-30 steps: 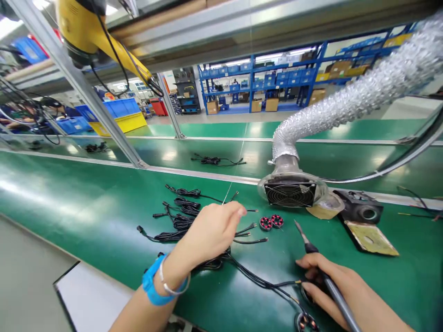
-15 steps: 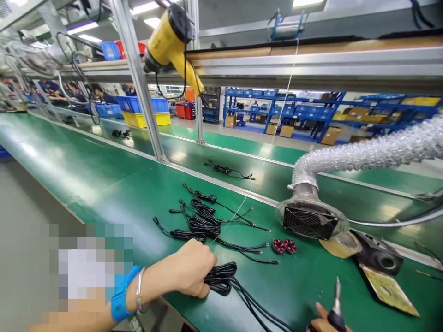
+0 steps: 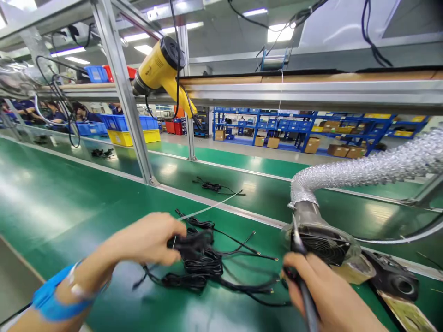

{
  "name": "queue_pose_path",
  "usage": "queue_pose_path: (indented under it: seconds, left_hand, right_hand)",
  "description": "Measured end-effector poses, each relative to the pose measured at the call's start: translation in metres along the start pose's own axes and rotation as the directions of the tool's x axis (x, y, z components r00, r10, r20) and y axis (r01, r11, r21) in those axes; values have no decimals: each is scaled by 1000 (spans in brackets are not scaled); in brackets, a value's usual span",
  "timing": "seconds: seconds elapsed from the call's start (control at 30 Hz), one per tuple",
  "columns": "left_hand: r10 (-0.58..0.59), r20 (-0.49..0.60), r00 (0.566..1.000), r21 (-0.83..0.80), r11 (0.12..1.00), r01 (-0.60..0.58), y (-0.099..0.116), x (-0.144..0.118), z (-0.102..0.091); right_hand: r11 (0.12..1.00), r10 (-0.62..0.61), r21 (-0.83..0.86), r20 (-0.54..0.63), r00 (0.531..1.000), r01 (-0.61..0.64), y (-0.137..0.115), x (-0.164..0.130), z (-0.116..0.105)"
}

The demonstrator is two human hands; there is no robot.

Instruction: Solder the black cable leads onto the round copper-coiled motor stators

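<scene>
My left hand (image 3: 148,240), with a blue wrist strap, grips a bundle of black cables (image 3: 199,260) and holds it just above the green belt (image 3: 69,203); a thin solder wire (image 3: 207,208) also runs from its fingers. My right hand (image 3: 325,295) is closed around a soldering iron (image 3: 299,258), whose tip points up in front of the fume fan. Loose cable ends trail to the right between the two hands.
A fume extractor fan (image 3: 325,244) on a silver flexible duct (image 3: 363,170) stands at the right, with a black holder (image 3: 394,279) beside it. A yellow heat gun (image 3: 159,69) hangs overhead. Another cable bundle (image 3: 212,186) lies on the far belt. People sit far left.
My left hand has lifted the black cable bundle off the belt and drawn it toward me. My right hand has risen into view with the soldering iron. The camera has tilted up.
</scene>
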State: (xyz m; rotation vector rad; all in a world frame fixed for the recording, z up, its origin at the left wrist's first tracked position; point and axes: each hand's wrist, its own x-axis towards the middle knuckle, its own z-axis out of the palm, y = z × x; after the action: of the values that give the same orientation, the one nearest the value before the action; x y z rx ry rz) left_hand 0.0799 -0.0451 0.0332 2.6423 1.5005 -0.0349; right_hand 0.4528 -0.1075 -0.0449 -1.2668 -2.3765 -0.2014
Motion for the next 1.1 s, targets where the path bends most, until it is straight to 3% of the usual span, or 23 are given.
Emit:
queue_pose_path:
  seconds: [0.07, 0.1, 0.13, 0.2, 0.27, 0.37, 0.5, 0.6, 0.7, 0.77, 0.87, 1.0, 1.1]
  left_hand:
    - [-140, -141, 980, 4, 990, 142, -25, 53, -25]
    - [-272, -234, 933, -56, 962, 266, -34, 82, -35]
    - [-320, -289, 902, -87, 947, 308, -40, 109, -41]
    - [-347, -338, 875, -119, 938, 326, -43, 152, -42]
    - [-352, -363, 862, -134, 936, 326, -36, 170, -26]
    - [-306, -370, 877, -131, 952, 276, -25, 150, 25]
    - [-282, -346, 895, -209, 953, 219, -37, 96, 93]
    - [-312, -394, 865, -192, 948, 254, -53, 80, 112]
    - [-323, -401, 857, -145, 946, 289, -64, 86, 113]
    - [-363, -372, 854, -140, 932, 335, -68, 91, 111]
    - [-416, -320, 851, -139, 909, 393, -68, 92, 111]
    - [-418, -299, 858, -113, 908, 403, -64, 89, 106]
    - [-404, -300, 864, -96, 914, 394, -61, 86, 99]
  right_hand:
    - [974, 178, -163, 124, 976, -157, 15, 79, -9]
    - [957, 237, -199, 121, 964, -210, 24, 119, -9]
    - [941, 284, -220, 102, 953, -257, 35, 157, -7]
    - [894, 400, -250, 67, 914, -373, 57, 223, 8]
    - [836, 511, -255, 44, 858, -485, 80, 264, 31]
    - [731, 664, -235, 27, 748, -640, 112, 283, 74]
    - [530, 843, -225, 30, 537, -818, 147, 265, 129]
    - [390, 916, -272, 23, 400, -880, 165, 249, 153]
    - [315, 946, -335, 32, 323, -888, 173, 248, 156]
    - [312, 947, -360, 47, 317, -879, 174, 257, 147]
    - [380, 921, -366, 70, 382, -850, 169, 277, 120]
    - [543, 831, -350, 92, 549, -763, 149, 293, 67]
    - [671, 723, -324, 83, 686, -667, 121, 271, 23]
